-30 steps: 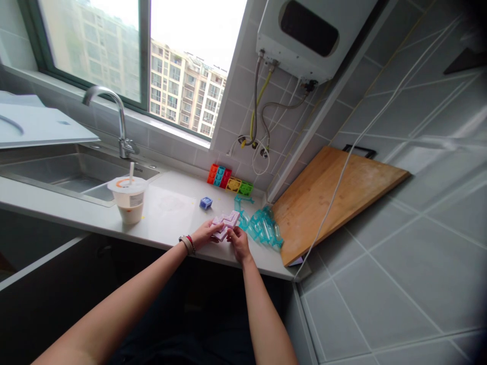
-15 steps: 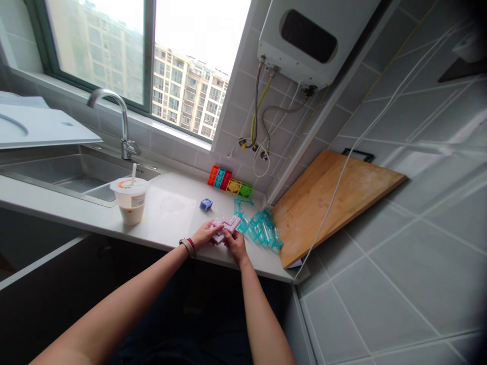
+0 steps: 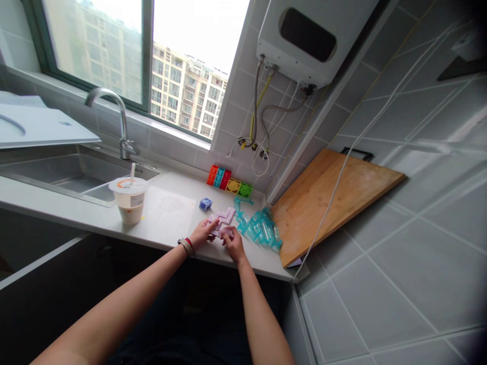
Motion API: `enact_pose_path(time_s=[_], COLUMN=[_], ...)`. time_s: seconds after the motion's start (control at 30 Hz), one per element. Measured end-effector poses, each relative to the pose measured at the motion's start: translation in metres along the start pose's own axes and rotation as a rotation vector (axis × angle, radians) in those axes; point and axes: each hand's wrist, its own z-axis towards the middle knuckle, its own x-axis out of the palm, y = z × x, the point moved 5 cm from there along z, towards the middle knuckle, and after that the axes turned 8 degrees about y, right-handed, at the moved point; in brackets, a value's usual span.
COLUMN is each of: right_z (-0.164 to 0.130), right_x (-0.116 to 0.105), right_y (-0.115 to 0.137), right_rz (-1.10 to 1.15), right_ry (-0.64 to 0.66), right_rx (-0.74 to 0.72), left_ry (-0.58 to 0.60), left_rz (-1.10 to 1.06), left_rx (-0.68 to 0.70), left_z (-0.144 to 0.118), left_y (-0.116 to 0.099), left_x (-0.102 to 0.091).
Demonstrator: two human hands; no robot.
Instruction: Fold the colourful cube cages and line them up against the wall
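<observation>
Lilac plastic pieces (image 3: 223, 221), zigzag in outline and fitted into one cluster, sit between both hands at the front of the tabletop (image 3: 167, 215). The left hand (image 3: 203, 233) has its fingers curled loosely onto the cluster's near left side; the right hand (image 3: 231, 241) pinches its near edge with thumb and fingertips. How many lilac pieces make up the cluster is hard to make out, since the fingers cover its lower part. Just beside the right hand lies a heap of clear teal pieces (image 3: 261, 226), too tangled to count. One small blue block (image 3: 205, 204) stands apart behind the hands, and five bright blocks (image 3: 230, 182) line the wall. One lidded cup (image 3: 128, 200) with a straw stands near the sink (image 3: 72, 177), and one wooden board (image 3: 327, 197) leans in the corner
</observation>
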Motion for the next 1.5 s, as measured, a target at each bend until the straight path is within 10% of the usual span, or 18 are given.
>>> enact_pose_path(time_s=[1.5], right_z=[-0.001], right_x=[-0.009], right_y=[-0.009], right_rz=[0.121], right_ry=[-0.079], right_rx=[0.021], left_ry=[-0.014], left_rz=[0.137], left_rx=[0.023], left_z=[-0.006], left_y=[-0.003], left_x=[0.002])
